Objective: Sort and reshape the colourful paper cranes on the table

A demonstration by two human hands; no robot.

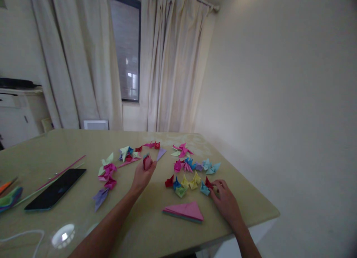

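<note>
My left hand (143,174) is closed round a small red and green folded paper piece (146,160), lifted over the middle of the table. Most of that piece is hidden by the fingers. On the right, my right hand (225,198) has its thumb and fingertips closed at a red folded paper piece (208,183), beside a light blue one (205,189). Several yellow folded pieces (193,181) and a dark red one (169,181) lie to its left. Nearer to me is a flat stack of pink and green paper triangles (184,210).
More origami stands in groups: pink and purple pieces (108,172) at left, light blue ones (211,166) behind my right hand, a pink one (182,150) farther back. A black phone (57,189), thin sticks (63,171) and a white cable (23,234) lie at left. A wall stands at right.
</note>
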